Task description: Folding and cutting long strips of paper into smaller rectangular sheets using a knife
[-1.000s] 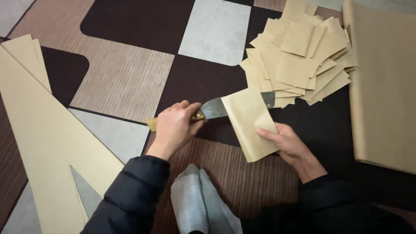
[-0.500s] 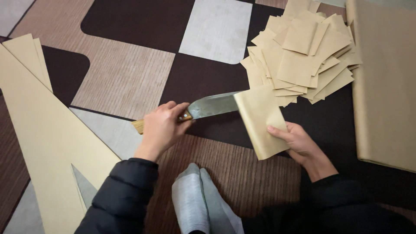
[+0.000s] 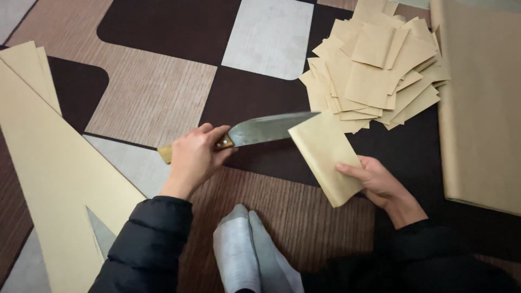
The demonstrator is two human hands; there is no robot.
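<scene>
The left hand (image 3: 194,156) reaches in from the lower left, its dark padded sleeve (image 3: 144,244) angled up toward the middle of the frame, wrist straight and knuckles up. Its fingers are curled tightly around the wooden handle (image 3: 165,153) of a large knife (image 3: 255,132), whose butt end sticks out past the heel of the hand. The broad grey blade (image 3: 271,127) runs rightward, almost level, and its tip meets the upper edge of a folded tan paper (image 3: 325,157); whether the edge sits inside the fold or only against it is hard to tell from this angle.

The right hand (image 3: 377,182) comes in from the lower right with the palm turned partly upward. Its fingers are closed on the lower right side of the folded tan paper, the thumb lying across the top face and the rest hidden underneath. The paper tilts up from that grip toward the blade, held clear of the patterned floor mat (image 3: 163,87).

Behind the paper, a loose pile of cut tan sheets (image 3: 374,70) lies fanned on the mat. A large tan sheet (image 3: 483,103) lies along the right edge, and another long one (image 3: 49,179) slants across the left. Two grey-socked feet (image 3: 247,255) rest between the arms.
</scene>
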